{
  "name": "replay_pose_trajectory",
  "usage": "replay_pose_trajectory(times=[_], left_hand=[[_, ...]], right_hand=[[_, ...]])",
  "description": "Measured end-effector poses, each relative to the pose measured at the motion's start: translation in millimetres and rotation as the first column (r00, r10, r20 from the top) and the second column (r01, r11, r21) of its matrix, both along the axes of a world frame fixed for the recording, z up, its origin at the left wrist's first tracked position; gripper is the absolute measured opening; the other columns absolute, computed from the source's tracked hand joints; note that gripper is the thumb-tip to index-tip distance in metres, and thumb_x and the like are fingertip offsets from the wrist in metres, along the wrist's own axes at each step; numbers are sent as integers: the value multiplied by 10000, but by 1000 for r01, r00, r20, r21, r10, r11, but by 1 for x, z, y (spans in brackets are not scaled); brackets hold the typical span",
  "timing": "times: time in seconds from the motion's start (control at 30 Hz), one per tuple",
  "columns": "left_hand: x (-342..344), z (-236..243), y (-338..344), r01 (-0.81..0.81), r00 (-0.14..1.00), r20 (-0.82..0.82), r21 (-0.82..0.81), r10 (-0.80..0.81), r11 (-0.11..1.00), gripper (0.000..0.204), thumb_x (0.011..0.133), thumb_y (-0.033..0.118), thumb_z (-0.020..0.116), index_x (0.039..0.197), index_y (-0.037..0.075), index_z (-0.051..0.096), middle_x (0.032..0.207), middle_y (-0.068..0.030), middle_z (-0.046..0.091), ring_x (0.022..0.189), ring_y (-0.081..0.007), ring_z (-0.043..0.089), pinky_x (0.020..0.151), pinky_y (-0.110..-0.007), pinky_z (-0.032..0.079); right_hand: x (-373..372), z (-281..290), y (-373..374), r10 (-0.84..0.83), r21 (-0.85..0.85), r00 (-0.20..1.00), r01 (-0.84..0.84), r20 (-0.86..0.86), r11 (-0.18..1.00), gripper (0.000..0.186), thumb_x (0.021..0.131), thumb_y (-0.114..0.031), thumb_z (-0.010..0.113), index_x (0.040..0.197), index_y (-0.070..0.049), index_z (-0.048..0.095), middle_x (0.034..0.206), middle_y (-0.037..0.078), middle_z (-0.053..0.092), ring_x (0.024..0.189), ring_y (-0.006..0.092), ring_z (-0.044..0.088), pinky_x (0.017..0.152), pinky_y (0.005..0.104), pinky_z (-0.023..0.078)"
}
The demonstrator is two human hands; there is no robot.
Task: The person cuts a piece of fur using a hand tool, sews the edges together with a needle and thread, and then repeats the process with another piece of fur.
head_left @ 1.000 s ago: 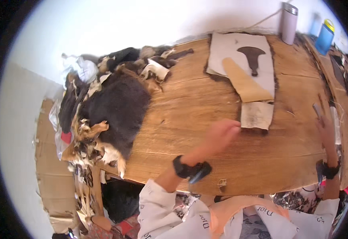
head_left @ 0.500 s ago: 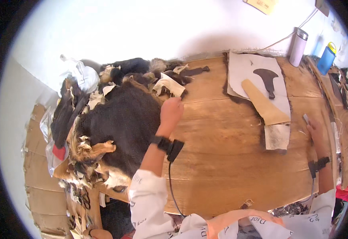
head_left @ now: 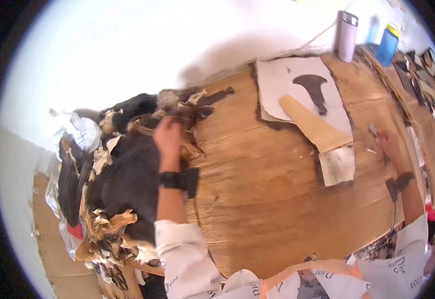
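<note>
My left hand, somewhat blurred, reaches into a pile of brown and black fur scraps, fingers curled; what they hold is hidden. A large black fur piece lies below it. My right hand rests at the board's right, fingers closed on a small silvery blade. Left of that hand lie white sheets on a fur piece, with a dark T-shaped pattern piece, a tan strip and a cream offcut.
The cardboard-covered worktop meets a white wall behind. A lilac flask and blue bottle stand at back right. More offcuts lie along the right side, and a crumpled plastic bag at left.
My left hand has moved left from beside the cream offcut into the fur pile. A whitish scrap it reached half a second ago is out of sight. The view has shifted too.
</note>
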State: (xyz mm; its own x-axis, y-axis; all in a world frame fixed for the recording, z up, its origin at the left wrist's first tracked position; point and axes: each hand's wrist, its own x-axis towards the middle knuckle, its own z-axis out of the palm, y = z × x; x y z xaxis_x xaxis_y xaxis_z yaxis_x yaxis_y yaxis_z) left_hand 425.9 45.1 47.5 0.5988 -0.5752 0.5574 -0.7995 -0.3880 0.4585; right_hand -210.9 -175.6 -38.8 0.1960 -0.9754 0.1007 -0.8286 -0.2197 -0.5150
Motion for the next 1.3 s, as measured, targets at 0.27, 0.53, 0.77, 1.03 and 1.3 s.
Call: replay_pose_trajectory(times=[0.27,0.53,0.77,1.03,1.3], left_hand=[[0,97,51,-23,848,-500,-364,-174,931,227,849,47,543,1065,-20,570,891,-19,602,717,-79,523,612,-199,423],[-115,94,110,248,900,-360,-40,-246,968,182,800,10,524,964,-17,599,806,5,576,738,-92,505,663,-250,429],[-232,7,190,560,748,-587,304,-311,771,286,697,-75,484,930,26,614,759,-122,610,683,-211,597,612,-269,451],[-256,11,199,735,455,-823,131,-341,665,166,780,29,553,933,18,616,812,-109,625,738,-215,604,652,-287,458],[-220,-6,180,451,855,-57,574,-516,684,335,791,113,575,1113,23,539,1169,-145,515,1101,-329,449,915,-398,375]], right_hand=[[-6,2,-1,41,-31,999,-41,7,999,406,662,-213,682,1001,-7,594,831,138,621,785,247,599,700,334,454],[8,22,4,85,-7,994,-86,-72,996,337,654,-224,685,868,10,568,785,140,611,749,258,597,666,338,455],[-19,28,-17,165,141,979,-149,-116,979,261,702,-231,654,842,-27,570,613,27,542,565,123,510,543,269,399],[8,80,31,57,124,998,-52,-31,991,293,735,-264,633,886,-15,605,617,65,576,576,122,554,536,269,422],[33,80,78,199,109,977,-190,-72,976,315,749,-261,626,895,17,603,648,84,577,592,142,544,564,281,434]])
